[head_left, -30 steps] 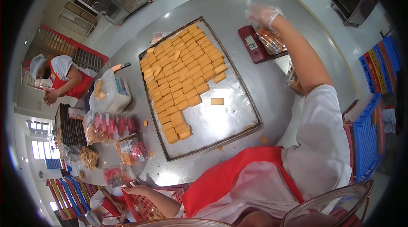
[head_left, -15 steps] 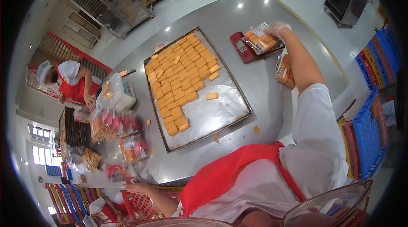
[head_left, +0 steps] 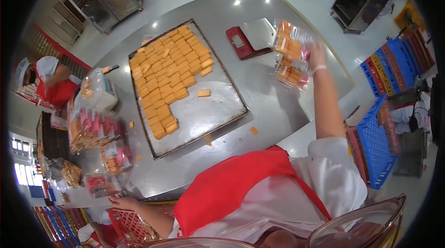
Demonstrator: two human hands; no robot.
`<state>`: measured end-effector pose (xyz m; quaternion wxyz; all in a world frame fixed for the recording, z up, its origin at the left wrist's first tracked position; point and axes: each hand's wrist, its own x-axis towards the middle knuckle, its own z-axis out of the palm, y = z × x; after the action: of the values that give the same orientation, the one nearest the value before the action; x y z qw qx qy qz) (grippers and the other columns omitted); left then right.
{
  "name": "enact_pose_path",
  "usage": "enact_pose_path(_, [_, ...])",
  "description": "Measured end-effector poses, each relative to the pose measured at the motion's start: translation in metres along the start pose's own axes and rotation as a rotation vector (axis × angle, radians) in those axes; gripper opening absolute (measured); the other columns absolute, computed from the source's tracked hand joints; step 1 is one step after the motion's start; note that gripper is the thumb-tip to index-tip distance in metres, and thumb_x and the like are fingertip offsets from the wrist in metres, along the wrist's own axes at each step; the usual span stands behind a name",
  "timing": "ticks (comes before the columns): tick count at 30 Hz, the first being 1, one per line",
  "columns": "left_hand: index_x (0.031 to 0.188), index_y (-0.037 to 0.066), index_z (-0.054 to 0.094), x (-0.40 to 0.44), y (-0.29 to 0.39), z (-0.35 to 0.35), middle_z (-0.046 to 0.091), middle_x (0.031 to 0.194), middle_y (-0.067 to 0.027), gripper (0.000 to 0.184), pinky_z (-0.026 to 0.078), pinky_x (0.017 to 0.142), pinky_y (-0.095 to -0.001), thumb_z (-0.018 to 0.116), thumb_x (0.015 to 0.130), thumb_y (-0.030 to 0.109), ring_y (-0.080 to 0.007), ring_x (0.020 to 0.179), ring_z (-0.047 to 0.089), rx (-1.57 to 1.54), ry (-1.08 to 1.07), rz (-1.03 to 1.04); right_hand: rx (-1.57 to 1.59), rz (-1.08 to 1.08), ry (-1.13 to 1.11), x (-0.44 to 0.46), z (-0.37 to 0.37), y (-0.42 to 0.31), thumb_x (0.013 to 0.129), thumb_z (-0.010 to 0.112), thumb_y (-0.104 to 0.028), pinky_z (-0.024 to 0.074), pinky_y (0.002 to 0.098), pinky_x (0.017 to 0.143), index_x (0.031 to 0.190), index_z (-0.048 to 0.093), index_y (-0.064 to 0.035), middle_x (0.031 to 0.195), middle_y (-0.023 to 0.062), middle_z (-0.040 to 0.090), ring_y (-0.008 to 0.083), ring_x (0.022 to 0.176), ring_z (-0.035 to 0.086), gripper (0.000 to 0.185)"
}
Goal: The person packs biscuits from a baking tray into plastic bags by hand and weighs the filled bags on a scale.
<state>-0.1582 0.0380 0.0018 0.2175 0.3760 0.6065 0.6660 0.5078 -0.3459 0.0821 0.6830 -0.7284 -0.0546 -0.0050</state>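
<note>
My right hand (head_left: 316, 56), in a clear glove, grips the edge of a clear plastic pack of orange-brown biscuits (head_left: 288, 44). A second biscuit pack (head_left: 291, 74) lies just below it, partly overlapped. To their left sits a red digital scale (head_left: 240, 44) with a bare metal plate. My left hand (head_left: 124, 203) is low at the table's near-left edge, fingers stretched out, beside a pink-labelled pack (head_left: 102, 186) and over a red plastic basket (head_left: 132, 225). A large baking tray (head_left: 218, 109) holds rows of rectangular biscuits (head_left: 169, 74), with one biscuit (head_left: 203, 93) lying apart.
Filled packs (head_left: 95, 129) and a white tub (head_left: 103, 92) crowd the table's left side. Crumbs (head_left: 253, 130) lie near the front edge. A person in a red apron (head_left: 58, 85) stands at left. Blue crates (head_left: 378, 148) are at right, a metal rack (head_left: 359, 2) behind.
My right hand has lifted the biscuit pack off the scale and carried it right, over the other pack. The scale plate is now uncovered. The view has shifted. My left hand stays near the basket.
</note>
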Motion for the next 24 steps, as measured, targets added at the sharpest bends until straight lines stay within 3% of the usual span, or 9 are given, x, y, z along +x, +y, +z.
enact_pose_path(1, [0.118,0.0,0.044,0.003,-0.004,0.0,0.048,0.116,-0.0159,0.04,0.043,0.082,-0.0321,0.042,0.091,0.029,-0.026,0.101,0.05,0.038,0.0,0.04,-0.014,0.044,0.04,-0.013,-0.008,0.012,0.079,0.052,-0.023,0.036,0.025,0.045,0.076,0.049,-0.0075,0.066,0.0039,0.048,0.0106,0.054,0.044,0.016])
enact_pose_path(4, [0.115,-0.003,0.047,0.012,-0.011,-0.004,0.049,0.114,-0.0166,0.039,0.044,0.081,-0.0331,0.043,0.09,0.028,-0.0269,0.099,0.051,0.127,-0.01,0.131,-0.195,-0.151,0.12,-0.032,-0.03,0.065,0.079,0.053,-0.016,0.0378,0.025,0.044,0.07,0.044,-0.0094,0.065,0.0022,0.044,0.0102,0.053,0.042,0.014])
enact_pose_path(6, [0.113,-0.004,0.048,0.012,-0.011,-0.003,0.049,0.113,-0.0171,0.039,0.044,0.082,-0.0338,0.043,0.09,0.027,-0.0275,0.098,0.051,0.154,-0.022,0.145,0.212,0.16,0.169,-0.044,-0.025,0.062,0.079,0.053,-0.013,0.0394,0.0254,0.045,0.069,0.043,-0.0095,0.063,0.0015,0.043,0.0106,0.053,0.042,0.014])
enact_pose_path(12, [0.116,-0.002,0.047,-0.001,0.006,0.004,0.046,0.117,-0.0173,0.04,0.045,0.083,-0.034,0.043,0.09,0.028,-0.0284,0.102,0.05,0.191,0.013,0.124,0.166,0.195,0.055,-0.043,-0.036,0.053,0.078,0.055,-0.01,0.0379,0.0244,0.047,0.069,0.043,-0.0096,0.063,-0.0003,0.042,0.0096,0.054,0.042,0.015])
enact_pose_path(15, [0.117,-0.001,0.045,0.001,-0.002,0.0,0.046,0.117,-0.0174,0.04,0.045,0.083,-0.0338,0.043,0.09,0.028,-0.0283,0.102,0.049,0.128,-0.001,0.11,0.07,0.077,0.05,-0.043,-0.036,0.069,0.078,0.057,-0.014,0.0379,0.0257,0.051,0.069,0.043,-0.0101,0.063,-0.0008,0.043,0.0105,0.055,0.041,0.018])
enact_pose_path(18, [0.118,-0.001,0.044,0.01,-0.007,0.0,0.047,0.115,-0.017,0.04,0.044,0.083,-0.0335,0.043,0.09,0.028,-0.0277,0.101,0.05,0.148,-0.003,0.135,-0.341,-0.059,0.339,-0.038,-0.045,0.095,0.079,0.059,-0.019,0.0383,0.0274,0.055,0.072,0.044,-0.0074,0.062,0.001,0.043,0.0132,0.056,0.041,0.02])
enact_pose_path(20, [0.117,-0.001,0.044,0.0,0.004,0.001,0.048,0.114,-0.0165,0.04,0.044,0.082,-0.0332,0.043,0.09,0.028,-0.0271,0.099,0.05,0.203,0.002,0.116,-0.645,-0.284,0.494,-0.042,-0.047,0.056,0.079,0.061,-0.025,0.041,0.033,0.063,0.083,0.048,-0.0023,0.071,0.0061,0.046,0.0195,0.064,0.046,0.026])
enact_pose_path(22, [0.116,-0.001,0.044,0.005,-0.004,-0.002,0.049,0.113,-0.016,0.039,0.044,0.08,-0.0329,0.042,0.09,0.028,-0.0262,0.096,0.05,0.235,-0.008,0.173,-0.811,-0.805,0.494,-0.037,-0.046,0.016,0.076,0.062,-0.038,0.0395,0.0383,0.079,0.096,0.05,-0.0035,0.099,0.0145,0.048,0.0288,0.09,0.048,0.042])
enact_pose_path(24, [0.116,-0.001,0.045,0.009,-0.005,-0.003,0.049,0.112,-0.0156,0.039,0.043,0.079,-0.0326,0.042,0.091,0.028,-0.0254,0.094,0.05,0.25,-0.025,0.203,-0.849,-0.752,0.339,-0.046,-0.023,-0.031,0.077,0.053,-0.05,0.0334,0.0418,0.092,0.112,0.048,-0.0082,0.115,0.0178,0.045,0.0327,0.111,0.04,0.054])
